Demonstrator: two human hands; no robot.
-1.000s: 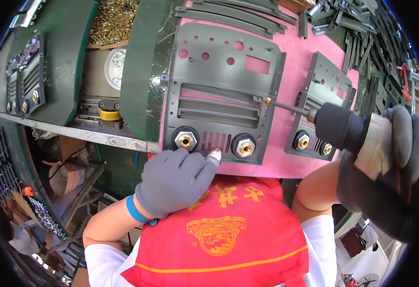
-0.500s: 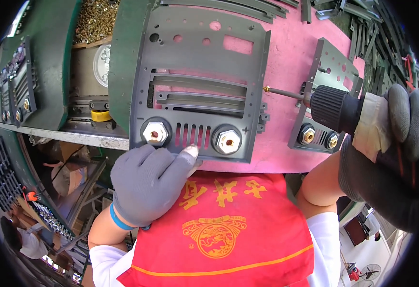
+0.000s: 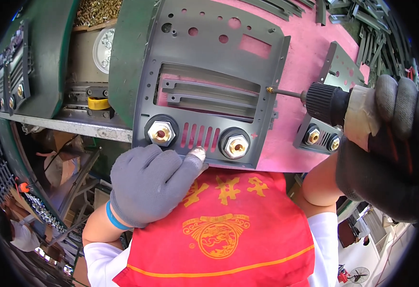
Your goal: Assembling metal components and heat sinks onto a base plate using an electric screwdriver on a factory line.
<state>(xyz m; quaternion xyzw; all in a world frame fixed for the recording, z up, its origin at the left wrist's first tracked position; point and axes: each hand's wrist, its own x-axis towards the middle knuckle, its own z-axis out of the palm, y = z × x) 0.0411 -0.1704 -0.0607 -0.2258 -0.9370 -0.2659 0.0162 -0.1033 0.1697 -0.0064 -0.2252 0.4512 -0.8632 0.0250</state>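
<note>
Panel moved nearer our drill; right fingers hug it; we can't tell if left fingers, at six o'clock, grip.

Our left hand touches the gray panel at its near edge. Our right hand holds a drill, with a gold screw at its tip, by the panel's right side.

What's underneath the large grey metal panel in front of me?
Pink work surface shows through the grey metal panel's slots and several cutouts; grey bars show in its large opening. Whatever lies beneath the solid metal is covered.
</note>
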